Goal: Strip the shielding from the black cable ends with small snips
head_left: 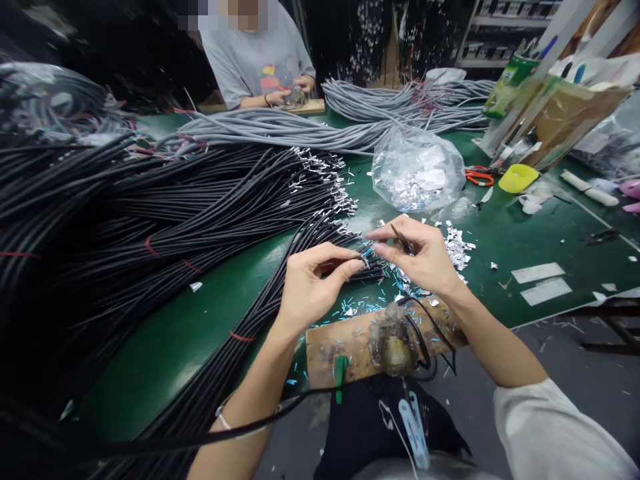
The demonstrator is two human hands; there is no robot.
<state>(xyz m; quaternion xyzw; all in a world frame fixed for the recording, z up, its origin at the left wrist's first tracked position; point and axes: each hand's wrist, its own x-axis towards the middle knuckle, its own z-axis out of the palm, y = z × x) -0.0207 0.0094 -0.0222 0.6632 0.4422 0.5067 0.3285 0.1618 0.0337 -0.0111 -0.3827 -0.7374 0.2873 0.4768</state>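
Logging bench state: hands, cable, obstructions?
Left hand pinching black cable end. Right hand at blue wire, holding dark tool. Blue clippings, foil scraps nearby, nothing visibly blocking.

The left hand [311, 288] and right hand [424, 255] are bright and fairly crisp; pale glare marks the counter [173, 373] at lower left, the upper-left corner is dark and blurred, edges stretch.

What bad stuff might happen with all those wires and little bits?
The dark tool in the right hand might poke the left hand, since the two are so close together. Loose blue scraps could stick to the black cables lying nearby.
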